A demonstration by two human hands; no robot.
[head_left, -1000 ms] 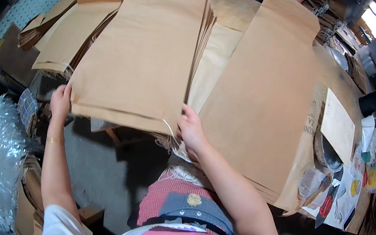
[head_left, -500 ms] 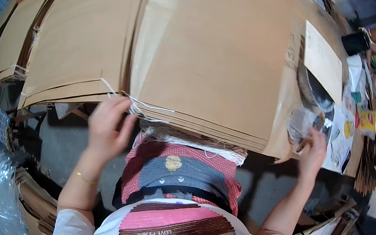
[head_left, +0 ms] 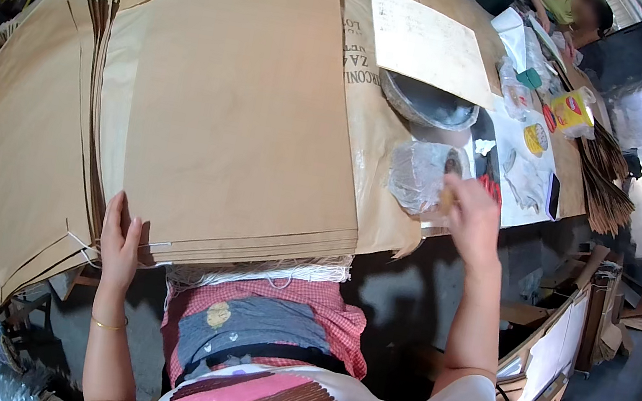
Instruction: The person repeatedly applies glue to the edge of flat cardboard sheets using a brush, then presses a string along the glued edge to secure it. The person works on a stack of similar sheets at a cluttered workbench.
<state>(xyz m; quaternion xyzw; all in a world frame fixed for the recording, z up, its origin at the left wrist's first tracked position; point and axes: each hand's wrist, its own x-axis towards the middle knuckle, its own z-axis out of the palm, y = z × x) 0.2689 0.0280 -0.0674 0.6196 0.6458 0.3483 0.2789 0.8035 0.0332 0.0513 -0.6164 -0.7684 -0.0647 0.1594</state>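
A thick stack of large brown kraft paper sheets (head_left: 252, 104) lies in front of me, its near edges slightly stepped. My left hand (head_left: 121, 239) rests at the stack's near left corner, fingers stretched out and holding nothing. Right beside it, white string (head_left: 80, 245) pokes out at the neighbouring tied stack (head_left: 46, 120). My right hand (head_left: 475, 218) is closed at the plastic-wrapped pad (head_left: 417, 174) right of the stack. A small tan piece shows at its fingertips, too blurred to name.
Beyond the pad stands a round dark basin (head_left: 430, 104), partly covered by a pale board (head_left: 428, 42). Farther right are a yellow packet (head_left: 574, 111), a yellow-lidded tub (head_left: 535, 139) and a dark phone-like slab (head_left: 553, 195). Another person (head_left: 570, 8) is at the far right.
The view has swung right. My left hand has left the white string, opened its fingers and come to lie along the stack's corner. My right hand has reached slightly farther over the pad.
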